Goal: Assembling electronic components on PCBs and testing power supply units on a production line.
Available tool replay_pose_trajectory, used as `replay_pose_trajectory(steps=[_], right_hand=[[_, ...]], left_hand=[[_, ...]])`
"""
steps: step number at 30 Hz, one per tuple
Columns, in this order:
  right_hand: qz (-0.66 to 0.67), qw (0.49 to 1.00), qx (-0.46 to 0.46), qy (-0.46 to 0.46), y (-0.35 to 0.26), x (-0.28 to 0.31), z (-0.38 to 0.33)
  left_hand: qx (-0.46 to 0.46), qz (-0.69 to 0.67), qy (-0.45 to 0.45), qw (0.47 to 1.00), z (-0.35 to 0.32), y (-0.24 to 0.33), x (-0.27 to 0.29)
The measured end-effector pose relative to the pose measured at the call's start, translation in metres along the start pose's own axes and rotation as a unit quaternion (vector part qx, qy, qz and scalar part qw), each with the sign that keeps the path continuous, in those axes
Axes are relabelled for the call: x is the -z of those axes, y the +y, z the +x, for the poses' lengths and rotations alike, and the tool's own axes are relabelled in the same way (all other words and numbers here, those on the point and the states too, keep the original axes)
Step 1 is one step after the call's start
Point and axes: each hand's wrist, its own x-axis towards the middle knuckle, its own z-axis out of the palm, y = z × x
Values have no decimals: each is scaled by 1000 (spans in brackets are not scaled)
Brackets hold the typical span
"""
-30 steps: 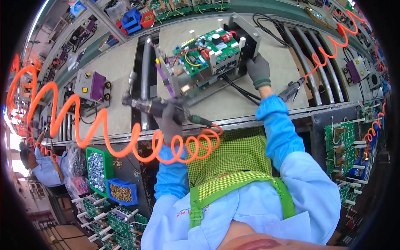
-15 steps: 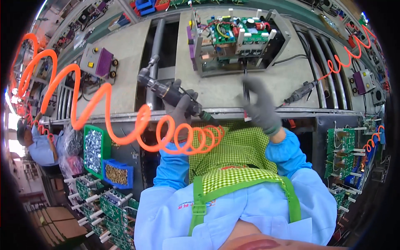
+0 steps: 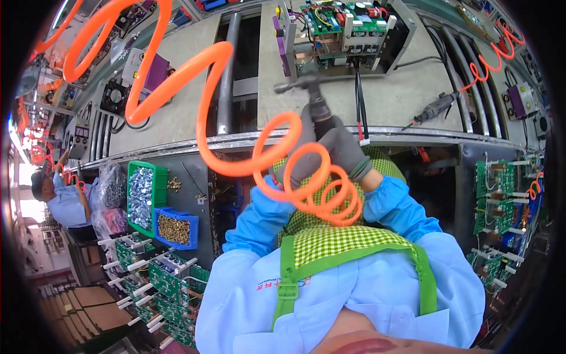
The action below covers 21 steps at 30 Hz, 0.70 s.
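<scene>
A black air tool with an angled head (image 3: 318,106) stands in front of me, its head over the near part of the bench. My left hand (image 3: 302,150), in a grey glove and partly behind the orange coil, is closed round it. My right hand (image 3: 343,151), also gloved, is closed against the tool's body from the right. An orange coiled air hose (image 3: 221,159) loops across in front of my left hand. Beyond the hands sits an open device chassis with a green circuit board (image 3: 336,23). Black cables (image 3: 361,100) hang from it toward the bench's front edge.
A second air driver (image 3: 435,109) lies on the bench at right. To my left are a green bin of silvery parts (image 3: 140,197), a blue bin of brass-coloured fasteners (image 3: 175,229) and stacked circuit boards (image 3: 168,280). Metal rollers (image 3: 229,82) cross the bench. A co-worker (image 3: 68,197) stands far left.
My right hand has left the cables and come to the air tool. The tool and my left hand have moved right, and the orange hose has swung with them.
</scene>
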Motion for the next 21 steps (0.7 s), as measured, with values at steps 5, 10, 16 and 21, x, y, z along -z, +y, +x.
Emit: replay_pose_trajectory(steps=[5,10,16,21], right_hand=[[226,965,-125,34,18,22,4],[297,946,-119,52,30,3,22],[322,931,-142,101,37,-23,52],[298,933,-179,92,32,-21,57]], left_hand=[[-121,541,6,832,77,3,32],[-321,657,38,681,151,-25,48],[-178,587,-25,789,190,-50,36],[-180,638,-11,749,189,-58,36]])
